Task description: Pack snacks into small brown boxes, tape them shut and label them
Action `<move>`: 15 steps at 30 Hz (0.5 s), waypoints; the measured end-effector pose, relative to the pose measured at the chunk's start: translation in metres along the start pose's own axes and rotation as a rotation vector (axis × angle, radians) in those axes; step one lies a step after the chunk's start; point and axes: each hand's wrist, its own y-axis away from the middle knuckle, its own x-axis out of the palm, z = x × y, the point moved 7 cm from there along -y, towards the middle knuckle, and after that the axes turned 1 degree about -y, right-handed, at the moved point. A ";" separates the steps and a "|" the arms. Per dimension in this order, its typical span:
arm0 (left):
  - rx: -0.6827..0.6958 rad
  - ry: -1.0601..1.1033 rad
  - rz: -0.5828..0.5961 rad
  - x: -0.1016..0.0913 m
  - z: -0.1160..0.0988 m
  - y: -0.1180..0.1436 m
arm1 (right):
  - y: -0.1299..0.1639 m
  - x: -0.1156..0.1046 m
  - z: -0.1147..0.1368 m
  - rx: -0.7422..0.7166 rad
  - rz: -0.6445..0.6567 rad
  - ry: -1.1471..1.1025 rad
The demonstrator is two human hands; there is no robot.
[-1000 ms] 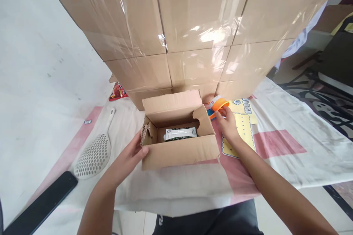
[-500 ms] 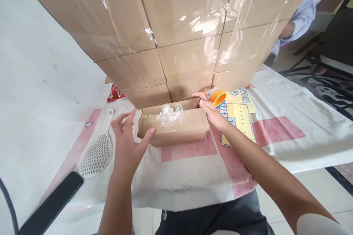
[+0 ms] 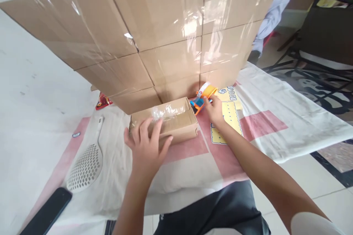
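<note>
An open-topped cardboard box (image 3: 179,134) with clear tape on its far inner side sits on the cloth. My left hand (image 3: 147,143) is open, fingers spread over the box's left end and near side. To the right of the box, my right hand (image 3: 215,112) has its fingers curled at the edge of a blue and orange plastic thing (image 3: 197,105), whose kind I cannot make out. An orange and white round thing (image 3: 207,91) is just beyond those fingertips. Beside my right wrist lies a yellow printed card sheet (image 3: 233,115).
A tall taped cardboard panel (image 3: 171,62) stands behind the box. At left are a white slotted skimmer (image 3: 86,167), a black phone (image 3: 46,211) and a red packet (image 3: 103,101). A person's sleeve (image 3: 273,14) shows behind the panel, near a dark chair (image 3: 328,33).
My right hand has left the box's right end and moved to the blue and orange thing. My left hand has shifted right over the box, and the box now shows its open top.
</note>
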 end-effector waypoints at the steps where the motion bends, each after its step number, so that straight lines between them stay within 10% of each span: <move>1: 0.024 0.061 -0.058 -0.001 -0.010 0.007 | 0.003 -0.014 0.010 -0.066 -0.024 -0.015; 3: 0.047 0.303 -0.058 0.004 -0.034 0.017 | 0.017 -0.045 0.036 -0.223 -0.045 -0.040; 9: -0.300 1.053 0.447 0.060 -0.105 -0.006 | 0.088 -0.089 0.101 -0.599 0.064 0.072; 15: -0.409 1.222 0.478 0.078 -0.112 -0.014 | 0.083 -0.090 0.072 -0.502 -0.031 0.219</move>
